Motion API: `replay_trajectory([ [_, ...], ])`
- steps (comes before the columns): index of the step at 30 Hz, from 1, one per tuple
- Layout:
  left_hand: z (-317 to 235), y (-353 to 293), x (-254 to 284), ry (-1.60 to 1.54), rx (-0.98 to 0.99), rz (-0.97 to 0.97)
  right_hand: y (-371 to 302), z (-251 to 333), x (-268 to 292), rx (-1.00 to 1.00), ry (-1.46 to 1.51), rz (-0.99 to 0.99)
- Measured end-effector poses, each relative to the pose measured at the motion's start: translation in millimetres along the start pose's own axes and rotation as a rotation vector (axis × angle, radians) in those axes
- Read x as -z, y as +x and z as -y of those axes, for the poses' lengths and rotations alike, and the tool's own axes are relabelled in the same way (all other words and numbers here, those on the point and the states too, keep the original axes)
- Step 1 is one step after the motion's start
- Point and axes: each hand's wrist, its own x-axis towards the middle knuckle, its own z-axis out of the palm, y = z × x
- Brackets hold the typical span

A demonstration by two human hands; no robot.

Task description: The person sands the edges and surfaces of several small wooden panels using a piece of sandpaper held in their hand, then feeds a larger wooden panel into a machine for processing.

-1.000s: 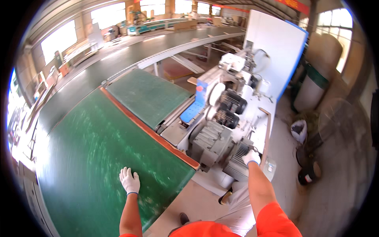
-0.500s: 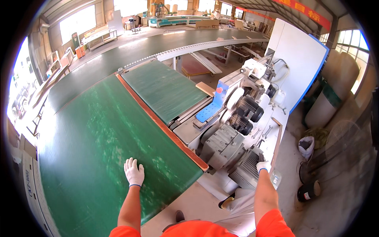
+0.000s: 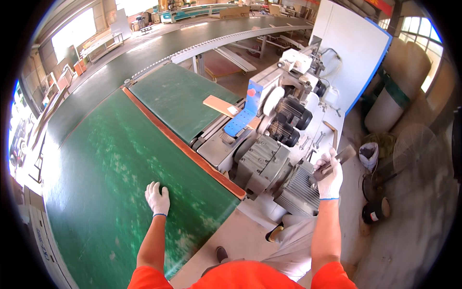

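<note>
My left hand [image 3: 157, 198], in a white glove, lies flat with fingers spread on the green conveyor belt [image 3: 101, 164] near its front edge. My right hand [image 3: 328, 174], also gloved, grips a flat metal tool [image 3: 340, 158] with a dark blade sticking up to the right. That hand hovers just above a grey ribbed motor [image 3: 301, 190] at the near end of the machine [image 3: 274, 130]. A thin wooden board [image 3: 220, 105] rests on the second green belt, against the blue plate of the machine.
An orange strip [image 3: 187, 150] runs between the two green belts. A white and blue cabinet [image 3: 353, 45] stands behind the machine. Wrenches [image 3: 317, 139] lie on the machine's shelf. A sack [image 3: 369, 154] and dark cans [image 3: 375, 209] sit on the floor at right.
My right hand has lifted from the motor's top and moved right, now holding the metal tool up. My left hand has stayed flat on the belt while the view shifted.
</note>
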Motion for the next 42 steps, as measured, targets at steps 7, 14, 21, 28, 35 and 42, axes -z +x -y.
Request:
replay_trajectory([
  [7,-156.9,46.9,-49.8,-0.257,-0.517,0.228,12.6,-24.5,23.8,-0.328,-0.223,-0.061],
  [14,-228.5,115.9,-127.9,0.168,-0.892,0.432,6.7,-4.7,15.8,-0.289,-0.3,-0.037],
  [21,-260.6,140.9,-118.6,0.265,-0.928,0.884,5.4,16.4,38.0,-0.262,-0.348,-0.094],
  [28,-312.9,84.3,-26.1,-0.128,-1.017,0.479,-16.5,9.3,-0.9,-0.286,-0.498,-0.085],
  [35,-377.4,15.0,86.6,-0.705,-0.673,0.006,-88.5,-37.7,-39.9,-0.342,-0.419,0.407],
  [42,-368.8,-45.0,116.4,-0.945,-0.269,0.293,-135.8,-44.4,-60.6,-0.236,-0.626,0.479],
])
